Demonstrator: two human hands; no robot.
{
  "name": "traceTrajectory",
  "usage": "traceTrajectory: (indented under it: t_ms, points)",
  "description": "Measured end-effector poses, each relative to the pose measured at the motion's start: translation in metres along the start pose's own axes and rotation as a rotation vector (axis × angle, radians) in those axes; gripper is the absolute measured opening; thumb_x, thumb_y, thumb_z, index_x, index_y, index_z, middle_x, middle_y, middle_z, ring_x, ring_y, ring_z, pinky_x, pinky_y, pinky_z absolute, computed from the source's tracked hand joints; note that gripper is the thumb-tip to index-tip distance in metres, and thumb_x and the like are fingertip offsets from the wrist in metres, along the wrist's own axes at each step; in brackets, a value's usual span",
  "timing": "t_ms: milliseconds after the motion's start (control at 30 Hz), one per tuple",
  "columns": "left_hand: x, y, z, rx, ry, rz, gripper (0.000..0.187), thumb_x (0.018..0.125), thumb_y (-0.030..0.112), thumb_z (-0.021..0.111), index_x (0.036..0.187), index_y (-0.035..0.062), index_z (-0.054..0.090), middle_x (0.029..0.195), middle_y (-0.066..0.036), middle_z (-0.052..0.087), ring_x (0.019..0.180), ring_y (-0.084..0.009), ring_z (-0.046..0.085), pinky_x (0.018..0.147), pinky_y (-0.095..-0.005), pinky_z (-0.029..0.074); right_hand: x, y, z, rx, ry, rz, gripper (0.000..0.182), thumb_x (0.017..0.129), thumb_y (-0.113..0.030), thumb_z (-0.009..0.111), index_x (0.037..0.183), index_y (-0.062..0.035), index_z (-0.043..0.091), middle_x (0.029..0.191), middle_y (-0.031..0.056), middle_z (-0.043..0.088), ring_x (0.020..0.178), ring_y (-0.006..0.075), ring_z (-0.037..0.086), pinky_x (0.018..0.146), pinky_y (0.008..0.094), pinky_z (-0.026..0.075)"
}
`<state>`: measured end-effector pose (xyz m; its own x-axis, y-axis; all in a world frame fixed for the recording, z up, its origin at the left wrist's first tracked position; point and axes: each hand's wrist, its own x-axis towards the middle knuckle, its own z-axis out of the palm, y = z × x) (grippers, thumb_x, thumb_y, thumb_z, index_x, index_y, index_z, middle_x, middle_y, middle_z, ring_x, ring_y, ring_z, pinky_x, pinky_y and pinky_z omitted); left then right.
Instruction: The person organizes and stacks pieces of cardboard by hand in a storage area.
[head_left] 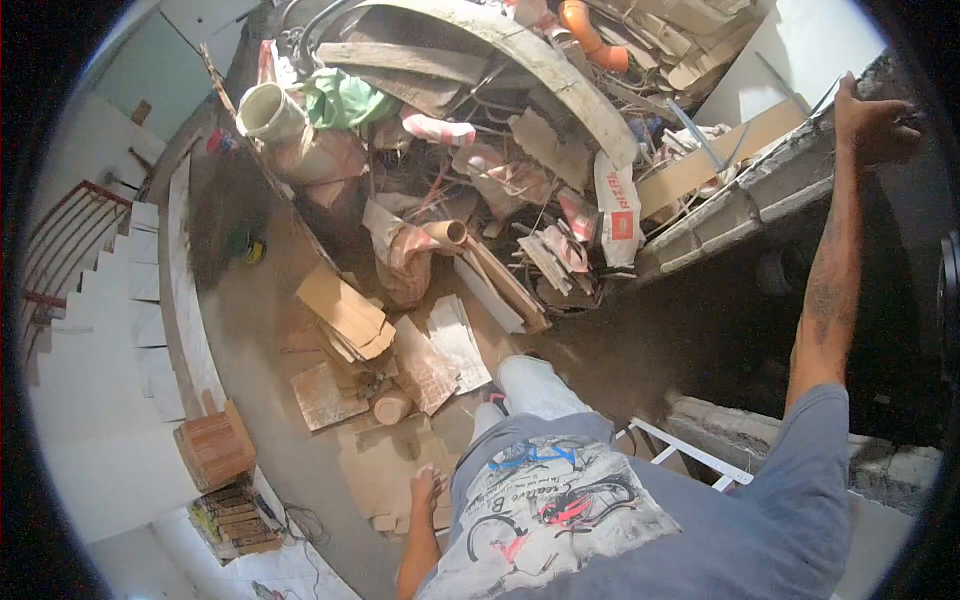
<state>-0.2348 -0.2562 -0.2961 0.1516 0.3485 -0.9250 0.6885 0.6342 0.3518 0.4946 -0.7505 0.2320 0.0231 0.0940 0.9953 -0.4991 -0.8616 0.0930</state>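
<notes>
My left hand [427, 486] hangs low beside my body, above flattened cardboard [370, 475] on the floor; its fingers are loosely bent and apart, with nothing visible in them. On the right, my arm stretches up and out. At its end my right hand [878, 122] rests against the rough end of a concrete block wall [760, 195], fingers spread. A large debris heap lies ahead, with a white printed sack [617, 212], a green bag [345, 100], an orange pipe [592, 38] and a pale bucket [268, 112].
Cardboard pieces [345, 312] and dusty tiles [428, 365] lie before my feet. A white ladder [690, 452] stands by my right side. Stairs with a red railing [80, 225] are at far left, near a brown box [213, 447].
</notes>
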Motion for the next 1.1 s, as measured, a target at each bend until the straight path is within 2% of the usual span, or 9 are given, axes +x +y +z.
traceTrajectory:
  t_ms: [100, 233, 400, 500, 667, 767, 967, 1067, 1100]
  points:
    - [0.001, 0.012, 0.015, 0.055, -0.018, 0.008, 0.04, 0.094, 0.026, 0.052, 0.129, 0.007, 0.048, 0.116, -0.015, 0.058, 0.095, -0.0292, 0.063, 0.079, -0.0412, 0.053, 0.005, -0.002, -0.016, -0.029, -0.015, -0.004, 0.1, 0.071, -0.067, 0.067, 0.125, 0.0128, 0.041, 0.114, 0.0397, 0.04, 0.11, 0.0539, 0.042, 0.089, 0.0658, 0.033]
    - [0.011, 0.023, 0.034, 0.088, -0.047, 0.047, 0.038, 0.094, 0.026, 0.052, 0.126, 0.0068, 0.049, 0.114, -0.015, 0.058, 0.094, -0.029, 0.063, 0.08, -0.0416, 0.053, 0.002, 0.003, -0.017, 0.086, -0.02, -0.007, 0.098, 0.073, -0.065, 0.067, 0.129, 0.0104, 0.04, 0.115, 0.0409, 0.04, 0.109, 0.0554, 0.044, 0.087, 0.0671, 0.035]
    - [0.013, 0.056, 0.074, 0.099, -0.044, 0.068, 0.032, 0.094, 0.025, 0.052, 0.121, 0.0069, 0.051, 0.108, -0.013, 0.06, 0.087, -0.0275, 0.064, 0.074, -0.0417, 0.053, 0.003, 0.0, -0.033, 0.272, -0.011, 0.028, 0.093, 0.076, -0.06, 0.068, 0.135, 0.0061, 0.039, 0.123, 0.0465, 0.036, 0.118, 0.0604, 0.038, 0.091, 0.0689, 0.034]
    - [0.034, 0.075, 0.106, 0.076, -0.075, 0.095, 0.031, 0.094, 0.024, 0.053, 0.119, 0.0064, 0.052, 0.104, -0.012, 0.061, 0.085, -0.0262, 0.064, 0.07, -0.0407, 0.053, -0.004, 0.011, -0.032, 0.337, 0.014, -0.012, 0.086, 0.079, -0.056, 0.066, 0.135, 0.0044, 0.041, 0.126, 0.048, 0.035, 0.125, 0.059, 0.034, 0.095, 0.0665, 0.034]
    - [0.02, 0.115, 0.186, 0.011, -0.14, 0.293, 0.032, 0.095, 0.022, 0.053, 0.122, 0.0045, 0.054, 0.104, -0.012, 0.063, 0.084, -0.0236, 0.065, 0.068, -0.0341, 0.053, -0.011, 0.013, -0.034, 0.393, -0.055, 0.016, 0.077, 0.083, -0.051, 0.065, 0.134, 0.0024, 0.045, 0.127, 0.0463, 0.038, 0.125, 0.0561, 0.038, 0.1, 0.0607, 0.036]
    - [-0.004, 0.139, 0.222, 0.071, -0.116, 0.357, 0.027, 0.095, 0.02, 0.053, 0.115, 0.0029, 0.056, 0.103, -0.01, 0.06, 0.079, -0.0237, 0.066, 0.059, -0.0328, 0.054, -0.006, 0.007, -0.047, 0.346, -0.046, 0.028, 0.073, 0.084, -0.048, 0.064, 0.135, 0.0001, 0.045, 0.123, 0.043, 0.045, 0.121, 0.0563, 0.043, 0.098, 0.0592, 0.038]
    - [0.014, 0.138, 0.234, 0.141, -0.032, 0.2, 0.027, 0.095, 0.02, 0.053, 0.119, 0.0058, 0.055, 0.103, -0.01, 0.06, 0.082, -0.0244, 0.066, 0.066, -0.0371, 0.055, -0.003, 0.013, -0.048, 0.298, -0.05, -0.065, 0.071, 0.085, -0.042, 0.066, 0.14, -0.0036, 0.042, 0.129, 0.0395, 0.043, 0.122, 0.0524, 0.042, 0.102, 0.0576, 0.033]
    - [0.014, 0.155, 0.233, 0.187, -0.032, 0.229, 0.028, 0.095, 0.017, 0.054, 0.119, 0.0045, 0.056, 0.105, -0.011, 0.061, 0.081, -0.0249, 0.066, 0.066, -0.0362, 0.055, 0.002, 0.013, -0.054, 0.207, -0.025, -0.094, 0.07, 0.08, -0.037, 0.071, 0.136, -0.0035, 0.046, 0.125, 0.0407, 0.046, 0.119, 0.0524, 0.046, 0.095, 0.0549, 0.044]
    - [0.015, 0.166, 0.235, 0.199, -0.032, 0.247, 0.03, 0.094, 0.016, 0.054, 0.121, 0.0025, 0.055, 0.106, -0.012, 0.061, 0.08, -0.0245, 0.067, 0.064, -0.0351, 0.054, 0.001, 0.013, -0.053, 0.218, -0.031, -0.089, 0.07, 0.081, -0.037, 0.071, 0.136, -0.0028, 0.046, 0.126, 0.0405, 0.045, 0.12, 0.0523, 0.046, 0.095, 0.055, 0.043]
